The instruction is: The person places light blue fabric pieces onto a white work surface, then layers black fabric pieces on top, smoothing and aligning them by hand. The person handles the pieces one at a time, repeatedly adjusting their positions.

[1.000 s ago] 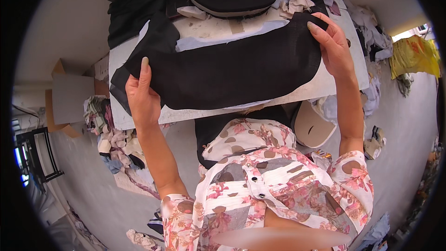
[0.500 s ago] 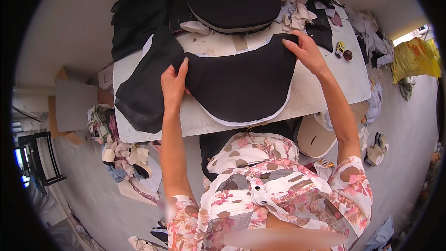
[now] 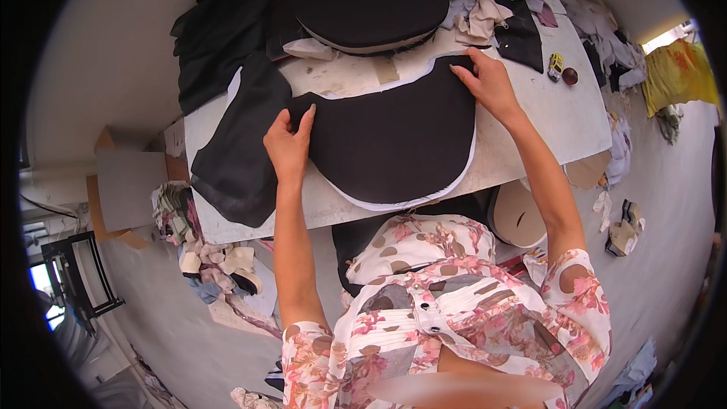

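Note:
A curved black fabric piece (image 3: 394, 140) with a white layer showing along its edges lies spread over the near part of the white table (image 3: 556, 132). My left hand (image 3: 289, 148) is closed on its left upper corner, thumb on top. At the right upper corner, my right hand (image 3: 488, 87) pinches the same piece between thumb and fingers. Another black fabric piece (image 3: 241, 155) with a sliver of white lies just left of my left hand. Beyond the held piece rests a stack of half-round black pieces (image 3: 371, 4), pale at its lower edge.
More black cloth (image 3: 219, 45) lies at the far left. Crumpled pale scraps (image 3: 482, 19), a small yellow toy car (image 3: 555, 67) and a dark round object (image 3: 569, 76) sit toward the right. Scrap heaps (image 3: 219, 265) lie on the floor, and a yellow bag (image 3: 678, 79) stands at right.
The left corner is bent more under my left hand, and the held piece's lower edge looks slightly rounder. The whole view has tilted a little; both hands keep their hold.

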